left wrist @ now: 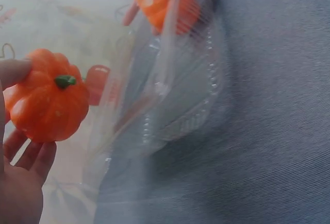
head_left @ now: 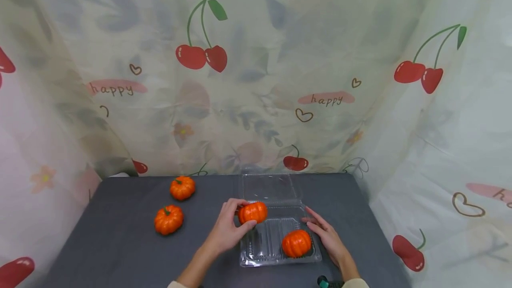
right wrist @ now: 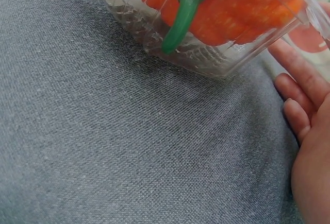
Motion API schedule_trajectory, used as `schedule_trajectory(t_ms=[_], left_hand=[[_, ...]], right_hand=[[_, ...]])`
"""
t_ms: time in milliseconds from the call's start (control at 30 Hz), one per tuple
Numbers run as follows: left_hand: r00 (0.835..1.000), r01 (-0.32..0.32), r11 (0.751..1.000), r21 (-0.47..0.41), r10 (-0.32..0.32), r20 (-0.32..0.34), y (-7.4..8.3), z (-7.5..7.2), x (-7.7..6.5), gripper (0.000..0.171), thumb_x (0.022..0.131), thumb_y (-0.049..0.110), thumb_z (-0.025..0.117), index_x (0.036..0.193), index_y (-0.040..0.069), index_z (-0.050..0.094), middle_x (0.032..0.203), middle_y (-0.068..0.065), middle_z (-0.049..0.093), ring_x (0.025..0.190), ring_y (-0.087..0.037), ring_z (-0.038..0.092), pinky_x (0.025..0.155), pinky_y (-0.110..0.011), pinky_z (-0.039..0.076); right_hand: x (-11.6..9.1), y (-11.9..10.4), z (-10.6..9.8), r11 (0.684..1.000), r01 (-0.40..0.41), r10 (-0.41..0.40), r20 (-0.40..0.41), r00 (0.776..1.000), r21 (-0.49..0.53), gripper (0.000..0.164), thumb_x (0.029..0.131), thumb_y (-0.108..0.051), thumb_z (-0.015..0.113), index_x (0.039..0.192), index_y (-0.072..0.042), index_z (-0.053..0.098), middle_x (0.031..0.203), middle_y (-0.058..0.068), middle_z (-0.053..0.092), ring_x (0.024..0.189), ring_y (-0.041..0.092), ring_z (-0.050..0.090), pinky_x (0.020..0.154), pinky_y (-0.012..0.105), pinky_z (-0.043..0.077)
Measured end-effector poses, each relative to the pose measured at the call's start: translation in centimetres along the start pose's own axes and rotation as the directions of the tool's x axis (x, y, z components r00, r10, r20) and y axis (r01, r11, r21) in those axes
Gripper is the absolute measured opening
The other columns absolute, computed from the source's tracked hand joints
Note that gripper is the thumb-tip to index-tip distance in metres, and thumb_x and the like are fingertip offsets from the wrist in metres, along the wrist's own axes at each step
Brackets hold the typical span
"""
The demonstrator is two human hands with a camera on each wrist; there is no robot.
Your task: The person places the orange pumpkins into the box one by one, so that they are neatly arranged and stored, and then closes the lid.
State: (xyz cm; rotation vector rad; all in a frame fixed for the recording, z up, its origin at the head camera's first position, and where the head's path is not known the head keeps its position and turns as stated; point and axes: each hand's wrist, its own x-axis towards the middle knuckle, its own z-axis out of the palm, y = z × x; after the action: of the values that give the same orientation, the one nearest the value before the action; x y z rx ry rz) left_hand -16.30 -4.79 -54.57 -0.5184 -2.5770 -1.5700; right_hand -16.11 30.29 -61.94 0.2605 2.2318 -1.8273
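Head view: clear plastic box (head_left: 280, 262) on a dark grey table (head_left: 116, 239), lid (head_left: 266, 188) swung back toward the curtain (head_left: 248, 101). One orange toy pumpkin (head_left: 296, 243) lies in the box's front right part. Left hand (head_left: 229, 228) pinches a second pumpkin (head_left: 254, 213) between thumb and fingers, raised over the box's rear left. Left wrist view shows this one's short green stem. Right hand (head_left: 326, 234) is loosely spread beside the box's right wall, gripping nothing; whether its fingertips touch the plastic, cannot tell.

Writing: "happy" on the curtain, left (head_left: 117, 88) and right of centre, on pink strokes; part of another word at the far right edge. Cherries, hearts and flowers printed around.

Two loose pumpkins stand left of the box: rear one (head_left: 182, 188), nearer one (head_left: 169, 219). Dark object with a teal part (head_left: 323, 282) by the right wrist, mostly hidden. Clear plastic crosses before the boxed pumpkin in left wrist view.
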Motion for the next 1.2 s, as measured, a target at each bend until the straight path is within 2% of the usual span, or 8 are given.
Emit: schedule_trajectory(t_ms=[267, 467, 733, 900, 1200], left_hand=[[0.996, -0.006, 1.0, 0.017, 0.004, 0.088, -0.7, 0.9, -0.9, 0.048, 0.086, 0.039, 0.081, 0.125, 0.023, 0.059, 0.118, 0.005, 0.059, 0.108, -0.013, 0.054, 0.093, -0.043, 0.057], [0.994, -0.026, 0.999, 0.046, 0.021, 0.105, -1.1, 1.5, -1.5, 0.047, 0.085, 0.043, 0.081, 0.123, 0.024, 0.061, 0.117, 0.006, 0.062, 0.105, -0.012, 0.059, 0.091, -0.042, 0.058], [0.991, -0.105, 0.987, 0.121, 0.093, 0.097, -1.4, 2.1, -1.8, 0.045, 0.083, 0.041, 0.084, 0.122, 0.027, 0.066, 0.117, 0.011, 0.068, 0.105, -0.01, 0.063, 0.091, -0.037, 0.057], [0.987, -0.093, 0.98, 0.174, 0.067, 0.145, -1.3, 2.4, -2.1, 0.046, 0.083, 0.046, 0.082, 0.123, 0.029, 0.067, 0.119, 0.012, 0.068, 0.109, -0.011, 0.064, 0.093, -0.035, 0.055], [0.977, -0.079, 0.977, 0.198, 0.037, 0.21, -1.5, 2.8, -2.1, 0.046, 0.083, 0.054, 0.079, 0.121, 0.032, 0.067, 0.117, 0.012, 0.069, 0.11, -0.016, 0.064, 0.093, -0.038, 0.052]], right_hand=[[0.0, -0.3, 0.1, 1.0, 0.002, -0.002, -0.004, 1.0, 0.005, 0.052, 0.1, -0.041, 0.06, 0.151, -0.037, 0.048, 0.14, 0.006, 0.065, 0.14, 0.029, 0.05, 0.122, 0.058, 0.03], [-0.1, -0.4, 0.1, 1.0, 0.001, -0.001, 0.0, 1.0, -0.001, 0.053, 0.1, -0.042, 0.061, 0.151, -0.038, 0.047, 0.141, 0.005, 0.064, 0.14, 0.028, 0.051, 0.121, 0.057, 0.031], [0.0, -0.4, 0.1, 1.0, 0.009, -0.008, 0.011, 1.0, -0.02, 0.055, 0.101, -0.043, 0.059, 0.154, -0.035, 0.044, 0.143, 0.007, 0.063, 0.141, 0.03, 0.05, 0.121, 0.058, 0.031], [0.0, -0.1, 0.0, 1.0, -0.008, 0.008, 0.005, 1.0, -0.031, 0.055, 0.1, -0.046, 0.06, 0.153, -0.038, 0.045, 0.141, 0.004, 0.064, 0.141, 0.029, 0.049, 0.12, 0.057, 0.033], [0.1, 0.0, 0.0, 0.999, -0.003, 0.003, -0.008, 1.0, -0.032, 0.055, 0.099, -0.046, 0.061, 0.151, -0.039, 0.047, 0.139, 0.003, 0.065, 0.138, 0.027, 0.052, 0.119, 0.056, 0.035]])
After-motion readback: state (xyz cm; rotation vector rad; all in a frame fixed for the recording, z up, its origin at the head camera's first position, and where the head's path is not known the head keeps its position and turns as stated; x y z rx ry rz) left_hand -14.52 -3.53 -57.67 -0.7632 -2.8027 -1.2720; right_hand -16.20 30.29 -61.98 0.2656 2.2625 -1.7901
